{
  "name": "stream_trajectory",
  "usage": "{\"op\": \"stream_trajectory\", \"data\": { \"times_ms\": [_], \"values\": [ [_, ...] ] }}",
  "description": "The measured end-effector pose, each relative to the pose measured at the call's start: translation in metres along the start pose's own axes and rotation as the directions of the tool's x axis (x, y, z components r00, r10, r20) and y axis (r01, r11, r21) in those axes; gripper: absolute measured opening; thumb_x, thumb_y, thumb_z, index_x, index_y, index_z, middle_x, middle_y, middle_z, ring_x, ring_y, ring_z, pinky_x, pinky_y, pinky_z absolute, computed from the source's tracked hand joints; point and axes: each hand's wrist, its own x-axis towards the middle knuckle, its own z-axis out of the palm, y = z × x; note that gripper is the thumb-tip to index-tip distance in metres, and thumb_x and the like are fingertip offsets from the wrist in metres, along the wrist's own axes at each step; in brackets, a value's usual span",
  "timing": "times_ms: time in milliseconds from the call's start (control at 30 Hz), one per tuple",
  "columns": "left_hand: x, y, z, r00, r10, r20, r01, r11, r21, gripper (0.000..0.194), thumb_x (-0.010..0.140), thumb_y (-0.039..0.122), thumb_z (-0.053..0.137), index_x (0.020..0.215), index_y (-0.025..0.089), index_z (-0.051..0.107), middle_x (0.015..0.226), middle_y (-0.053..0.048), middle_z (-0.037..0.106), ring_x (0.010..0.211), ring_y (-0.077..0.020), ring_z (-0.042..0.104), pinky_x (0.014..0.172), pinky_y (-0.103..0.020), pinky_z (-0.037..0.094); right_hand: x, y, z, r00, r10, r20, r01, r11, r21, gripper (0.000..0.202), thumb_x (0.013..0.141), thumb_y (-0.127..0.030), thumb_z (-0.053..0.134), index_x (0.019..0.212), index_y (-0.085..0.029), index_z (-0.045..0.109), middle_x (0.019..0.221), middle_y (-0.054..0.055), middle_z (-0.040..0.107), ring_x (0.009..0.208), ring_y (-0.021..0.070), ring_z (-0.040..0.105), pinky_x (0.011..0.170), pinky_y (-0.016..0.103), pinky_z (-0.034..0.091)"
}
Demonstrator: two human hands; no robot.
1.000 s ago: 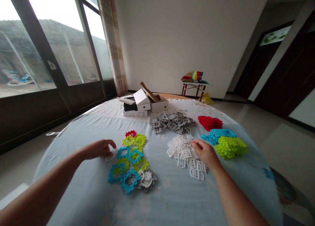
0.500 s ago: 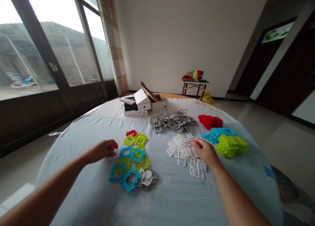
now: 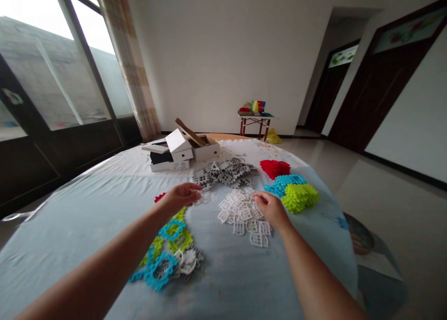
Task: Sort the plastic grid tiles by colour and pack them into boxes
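Over the counter [image 3: 240, 278], left hand [image 3: 182, 195] pinches a white lattice panel [image 3: 203, 198]; right hand [image 3: 273, 210] at white panel pile [image 3: 240, 207], fingertips near-closed, can't tell from here if loaded.

My left fingers [image 3: 193, 186] are pinching a blurred white piece [image 3: 204, 198] above the worktop [image 3: 237, 273], and my right fingers [image 3: 259, 196] are curling at the white pile's [image 3: 240, 205] right edge; a grey pile [image 3: 232, 171] is lying behind, while a red pile [image 3: 275, 169], blue pile [image 3: 289, 180] and lime pile [image 3: 301, 198] are sitting rightward
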Motion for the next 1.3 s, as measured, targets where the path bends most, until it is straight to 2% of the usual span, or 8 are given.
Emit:
{"op": "stream_trajectory", "data": {
  "times_ms": [167,333,433,533,733,867,1100,1300],
  "values": [
    [0.035,0.022,0.068,0.989,0.076,0.123,-0.059,0.989,-0.135,0.048,0.063,0.042,0.067,0.103,0.016,0.061,0.088,-0.009,0.069,0.074,-0.0156,0.061,0.067,-0.031,0.047,0.004,0.006,-0.006,0.999,0.029,-0.043,-0.030,0.999,-0.020,0.027,0.079,-0.034,0.047,0.089,-0.018,0.066,0.085,0.007,0.070,0.080,0.0200,0.064,0.076,0.031,0.049],
    [0.056,0.027,0.084,0.983,0.123,0.139,-0.099,0.981,-0.168,0.057,0.056,0.041,0.073,0.104,0.013,0.061,0.100,-0.013,0.068,0.094,-0.0205,0.061,0.083,-0.034,0.045,0.006,0.010,-0.013,0.994,0.077,-0.081,-0.079,0.997,-0.018,0.029,0.079,-0.036,0.047,0.090,-0.018,0.066,0.086,0.007,0.070,0.080,0.0203,0.063,0.076,0.031,0.049],
    [0.058,0.018,0.061,0.992,0.119,0.046,-0.112,0.984,-0.136,0.057,0.057,0.046,0.070,0.103,0.015,0.061,0.103,-0.012,0.067,0.096,-0.0213,0.060,0.083,-0.035,0.045,0.007,0.010,-0.014,0.992,0.076,-0.097,-0.078,0.997,-0.015,0.029,0.079,-0.037,0.047,0.089,-0.018,0.066,0.085,0.007,0.070,0.079,0.0203,0.064,0.075,0.031,0.049],
    [0.048,0.004,0.021,0.985,0.110,-0.132,-0.114,0.993,-0.024,0.057,0.059,0.053,0.064,0.102,0.015,0.061,0.098,-0.011,0.068,0.087,-0.0207,0.063,0.074,-0.034,0.048,0.006,0.009,-0.012,0.996,0.052,-0.076,-0.053,0.998,-0.014,0.029,0.080,-0.036,0.047,0.089,-0.017,0.066,0.086,0.007,0.070,0.080,0.0202,0.063,0.076,0.031,0.048],
    [0.000,-0.045,-0.071,0.901,0.076,-0.427,0.010,0.981,0.195,0.061,0.061,0.056,0.056,0.103,0.012,0.059,0.087,-0.011,0.068,0.074,-0.0189,0.062,0.063,-0.030,0.047,0.003,0.009,-0.009,0.999,0.035,-0.037,-0.035,0.999,-0.012,0.029,0.080,-0.038,0.047,0.090,-0.017,0.065,0.088,0.008,0.069,0.083,0.0210,0.063,0.078,0.032,0.047],
    [-0.033,-0.086,-0.108,0.865,0.040,-0.501,0.150,0.931,0.333,0.054,0.059,0.054,0.055,0.091,0.012,0.063,0.078,-0.009,0.068,0.070,-0.0197,0.061,0.063,-0.030,0.045,0.002,0.011,-0.009,0.999,0.030,-0.019,-0.030,0.999,-0.016,0.030,0.080,-0.039,0.047,0.090,-0.017,0.064,0.088,0.008,0.069,0.083,0.0211,0.063,0.078,0.032,0.047],
    [-0.046,-0.120,-0.114,0.941,-0.010,-0.337,0.198,0.826,0.528,0.040,0.057,0.052,0.057,0.074,0.018,0.069,0.069,-0.004,0.067,0.064,-0.0201,0.059,0.061,-0.030,0.043,0.000,0.013,-0.005,0.999,0.029,-0.014,-0.029,0.999,-0.032,0.030,0.078,-0.039,0.047,0.090,-0.018,0.065,0.088,0.008,0.069,0.082,0.0213,0.063,0.076,0.032,0.048],
    [-0.034,-0.119,-0.102,0.964,0.008,-0.264,0.163,0.771,0.616,0.049,0.065,0.055,0.052,0.098,0.021,0.066,0.079,-0.005,0.066,0.069,-0.0187,0.058,0.065,-0.028,0.042,0.000,0.014,-0.004,0.999,0.035,-0.006,-0.035,0.999,-0.032,0.031,0.078,-0.040,0.048,0.090,-0.017,0.065,0.088,0.008,0.069,0.083,0.0212,0.063,0.077,0.032,0.048]
  ]
}}
